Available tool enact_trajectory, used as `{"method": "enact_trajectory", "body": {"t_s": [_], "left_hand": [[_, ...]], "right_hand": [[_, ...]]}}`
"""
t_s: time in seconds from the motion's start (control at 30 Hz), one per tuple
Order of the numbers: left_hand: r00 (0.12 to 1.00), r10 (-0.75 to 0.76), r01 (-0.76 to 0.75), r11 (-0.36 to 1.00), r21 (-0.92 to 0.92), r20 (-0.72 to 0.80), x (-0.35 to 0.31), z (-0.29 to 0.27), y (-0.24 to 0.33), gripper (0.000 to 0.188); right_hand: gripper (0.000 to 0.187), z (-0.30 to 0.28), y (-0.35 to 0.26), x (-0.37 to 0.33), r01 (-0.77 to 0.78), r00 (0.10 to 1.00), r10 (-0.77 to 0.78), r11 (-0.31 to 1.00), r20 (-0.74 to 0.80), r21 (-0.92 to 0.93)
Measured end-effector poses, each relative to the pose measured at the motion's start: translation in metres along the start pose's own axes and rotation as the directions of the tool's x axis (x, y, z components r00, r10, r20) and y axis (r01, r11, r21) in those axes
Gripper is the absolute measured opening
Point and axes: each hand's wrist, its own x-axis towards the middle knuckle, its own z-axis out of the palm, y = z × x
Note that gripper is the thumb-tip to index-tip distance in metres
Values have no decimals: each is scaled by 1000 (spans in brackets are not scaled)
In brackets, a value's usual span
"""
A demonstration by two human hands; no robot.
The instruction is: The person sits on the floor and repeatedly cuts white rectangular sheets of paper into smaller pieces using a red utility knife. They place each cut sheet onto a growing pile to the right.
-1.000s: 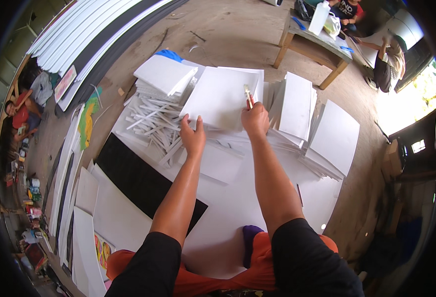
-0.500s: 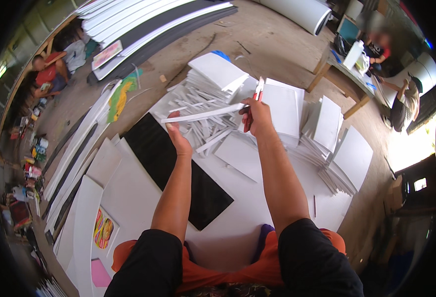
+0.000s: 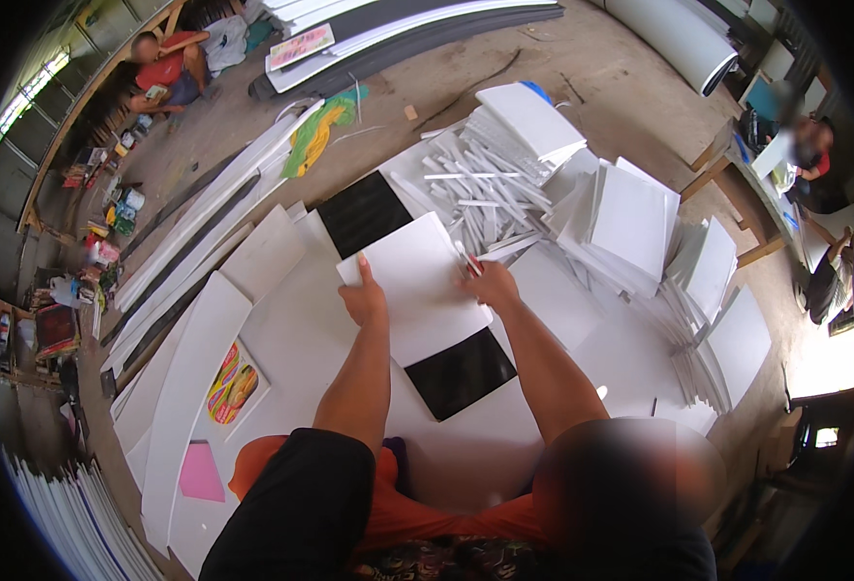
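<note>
A rectangular white board (image 3: 412,281) lies across a long black panel (image 3: 461,373), hiding the panel's middle. My left hand (image 3: 364,293) grips the board's left edge, thumb on top; the fingers beneath are hidden. At the opposite edge is my right hand (image 3: 493,286), closed around a red utility knife (image 3: 472,267). Its blade is too small to make out. Just beyond the board, thin white offcut strips (image 3: 490,198) lie in a tangled heap.
Stacked white boards (image 3: 630,228) stand behind my right hand, with fanned piles (image 3: 727,320) farther right. Long white lengths (image 3: 204,232) lie on the left. One person (image 3: 170,68) sits at the far left; others are by a table (image 3: 751,184) at the far right.
The white strip that was between my hands is out of them. A white board now covers the black panel's middle, with my left hand on it. The whole view has shifted.
</note>
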Motion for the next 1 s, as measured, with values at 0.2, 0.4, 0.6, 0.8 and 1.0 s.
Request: {"method": "enact_trajectory", "body": {"t_s": [0.2, 0.4, 0.6, 0.8, 1.0], "left_hand": [[973, -230, 232, 967, -108, 32, 27, 9, -97, 86], [987, 9, -33, 988, 151, 159, 27, 7, -120, 88], [975, -108, 51, 959, 279, 194, -7, -5, -85, 87], [983, -49, 24, 989, 144, 176, 5, 11, -102, 86], [968, 195, -207, 976, 63, 157, 38, 12, -143, 93]], "right_hand": [[62, 61, 50, -11, -121, 977, 128, 991, 171, -47], [71, 75, 69, -25, -162, 985, 140, 948, -99, -275], [70, 70, 92, -19, -138, 990, 121, 951, -78, -277], [62, 74, 78, -11, -134, 991, 125, 939, -49, -318], [56, 100, 43, -2, -88, 996, 75, 908, -49, -409]]}}
